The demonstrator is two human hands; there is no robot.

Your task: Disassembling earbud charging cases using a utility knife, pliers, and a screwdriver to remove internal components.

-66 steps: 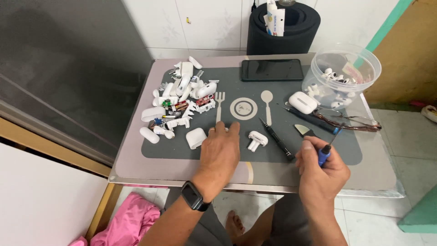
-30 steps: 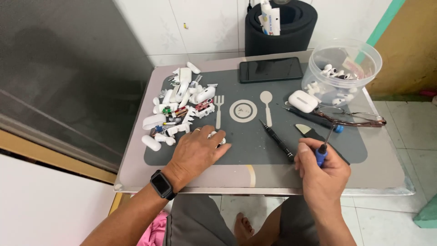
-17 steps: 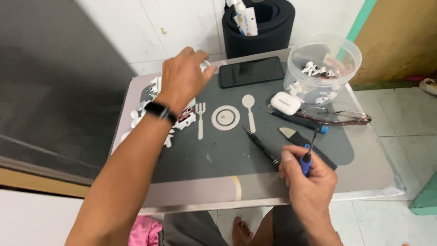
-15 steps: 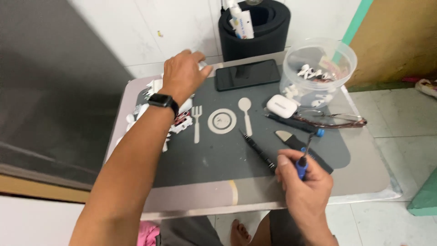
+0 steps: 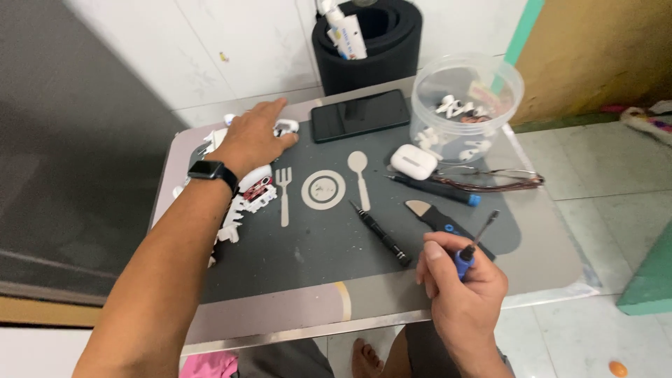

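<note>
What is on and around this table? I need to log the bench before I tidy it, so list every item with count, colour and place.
Earbud parts: a pile, white with red bits, mat's left edge.
Phone: 1, black, far side of mat.
Tub: 1, clear, far right, white earbuds inside.
Earbud case: 1, white, beside the tub.
Glasses: 1, dark frame, right.
Screwdriver: 1, black, mid mat.
Blue-tipped tool: 1, black, near the case.
Pry tool: 1, black handle, right.
Mat: 1, grey, cutlery print.
Foam roll: 1, black, behind table.
Left hand: on the pile, smartwatch on wrist.
Right hand: holds blue-handled screwdriver.
</note>
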